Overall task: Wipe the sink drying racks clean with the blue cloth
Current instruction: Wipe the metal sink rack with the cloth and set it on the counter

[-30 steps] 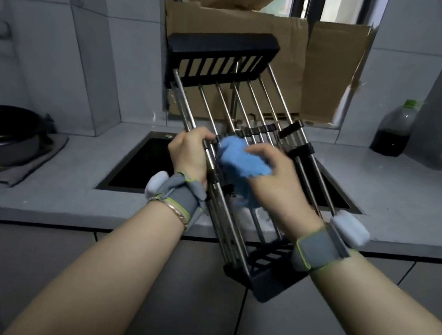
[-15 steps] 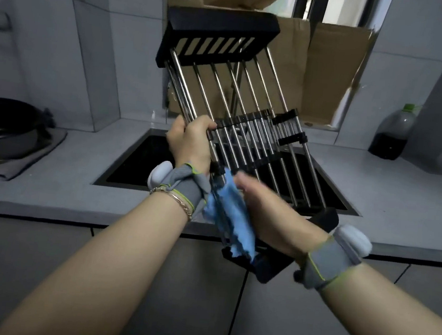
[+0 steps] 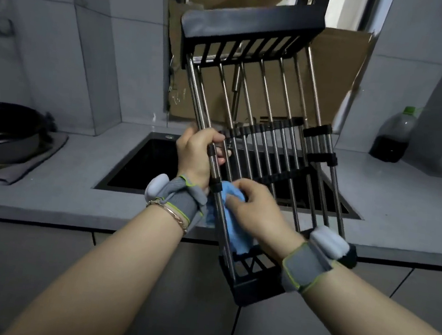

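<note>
A sink drying rack (image 3: 270, 134) with steel rods and black end pieces is held up steeply over the sink, its top end near the window. My left hand (image 3: 198, 155) grips the rods on the rack's left side. My right hand (image 3: 252, 208) holds the blue cloth (image 3: 230, 229) against the lower left rods, just below my left hand. Part of the cloth hangs down behind the rods toward the rack's lower black end.
A black sink (image 3: 156, 165) is set in the grey countertop (image 3: 396, 212). A dark pan (image 3: 1, 131) on a grey mat sits at the left. A bottle with a green cap (image 3: 394, 134) stands at the back right. Cardboard (image 3: 332, 78) covers the window behind the rack.
The rack has been tipped up higher and more upright. My right hand with the cloth slid down the rods from the middle to the lower left part.
</note>
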Available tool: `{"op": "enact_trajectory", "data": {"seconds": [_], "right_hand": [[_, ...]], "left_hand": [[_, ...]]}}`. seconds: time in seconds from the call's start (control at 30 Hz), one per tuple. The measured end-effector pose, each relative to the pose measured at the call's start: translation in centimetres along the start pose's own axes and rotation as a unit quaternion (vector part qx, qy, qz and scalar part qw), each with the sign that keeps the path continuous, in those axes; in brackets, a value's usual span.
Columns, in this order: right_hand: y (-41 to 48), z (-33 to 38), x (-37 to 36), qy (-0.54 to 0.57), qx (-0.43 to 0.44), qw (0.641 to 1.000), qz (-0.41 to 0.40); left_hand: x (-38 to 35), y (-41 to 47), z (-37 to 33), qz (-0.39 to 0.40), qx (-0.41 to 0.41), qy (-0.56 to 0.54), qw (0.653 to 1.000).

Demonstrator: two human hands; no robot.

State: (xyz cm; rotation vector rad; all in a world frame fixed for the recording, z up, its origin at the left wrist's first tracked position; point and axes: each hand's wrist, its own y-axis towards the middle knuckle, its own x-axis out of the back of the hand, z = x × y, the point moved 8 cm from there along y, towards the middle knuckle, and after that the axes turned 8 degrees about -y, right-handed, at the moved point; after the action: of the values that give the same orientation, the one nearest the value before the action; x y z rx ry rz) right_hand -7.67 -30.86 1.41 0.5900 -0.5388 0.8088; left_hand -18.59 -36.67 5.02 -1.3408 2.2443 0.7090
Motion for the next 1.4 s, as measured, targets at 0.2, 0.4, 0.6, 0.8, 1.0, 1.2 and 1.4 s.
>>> {"op": "enact_trajectory", "data": {"seconds": [0.2, 0.4, 0.6, 0.8, 1.0, 1.2, 1.4], "right_hand": [[-2.5, -1.2, -4.7, -0.19, 0.059, 0.958, 0.204], [-1.3, -0.7, -0.5, -0.174, 0.017, 0.973, 0.152], [0.3, 3.6, 8.3, -0.09, 0.16, 0.948, -0.259], [1.8, 1.4, 1.4, -0.317, 0.277, 0.898, -0.131], [2.5, -1.7, 1.2, -0.342, 0.185, 0.921, 0.042], [1.8, -1.9, 9.3, -0.078, 0.074, 0.959, -0.264], [2.6, -9.8, 11.4, 0.151, -0.142, 0.914, -0.35]], "left_hand": [[0.3, 1.0, -0.9, 0.033, -0.018, -0.009, 0.999], [0.1, 1.5, 0.5, 0.055, 0.065, -0.041, 0.996], [-1.0, 1.3, 0.4, 0.068, 0.041, 0.009, 0.997], [-1.6, 2.3, -1.0, 0.043, -0.038, 0.014, 0.998], [-1.8, 3.5, -2.9, 0.036, -0.081, -0.005, 0.996], [-2.3, 4.0, -5.2, 0.05, -0.139, 0.019, 0.989], [0.2, 4.7, -7.3, 0.006, -0.224, 0.083, 0.971]]}}
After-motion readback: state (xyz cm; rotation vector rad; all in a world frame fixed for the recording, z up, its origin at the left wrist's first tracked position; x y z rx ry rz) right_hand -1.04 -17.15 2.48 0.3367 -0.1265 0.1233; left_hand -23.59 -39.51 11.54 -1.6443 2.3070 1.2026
